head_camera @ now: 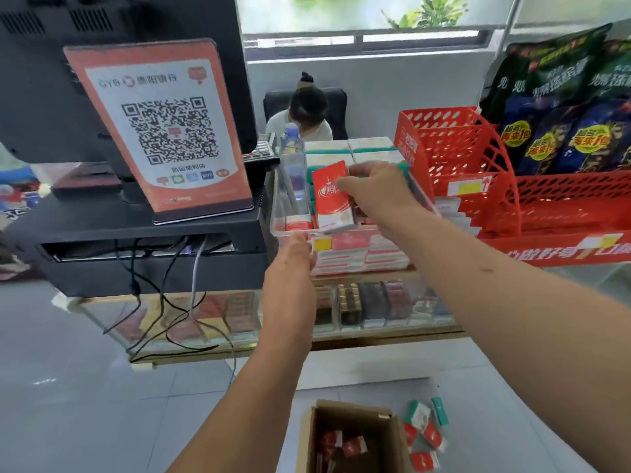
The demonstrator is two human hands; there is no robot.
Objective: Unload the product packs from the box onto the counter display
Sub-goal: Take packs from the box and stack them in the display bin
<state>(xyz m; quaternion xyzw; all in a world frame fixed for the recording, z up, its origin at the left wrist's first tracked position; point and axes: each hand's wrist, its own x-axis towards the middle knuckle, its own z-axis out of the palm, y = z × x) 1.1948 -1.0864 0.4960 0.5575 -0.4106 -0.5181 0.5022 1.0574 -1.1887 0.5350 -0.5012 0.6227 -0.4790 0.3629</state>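
Orange frames the QR sign (160, 131) standing on the black till stand at the left. Our left hand (295, 254) reaches the front rim of the clear display tray (290, 232); its fingers are turned away, so we cannot tell whether it grips. Over the tray a red pack (331, 199) stands upright, pinched by our right hand (379, 196). On the floor below, the cardboard box (358, 421) lies open with boxed packs (345, 445) inside and loose packs (426, 435) beside it. A red mesh rack (461, 148) stands rightmost.
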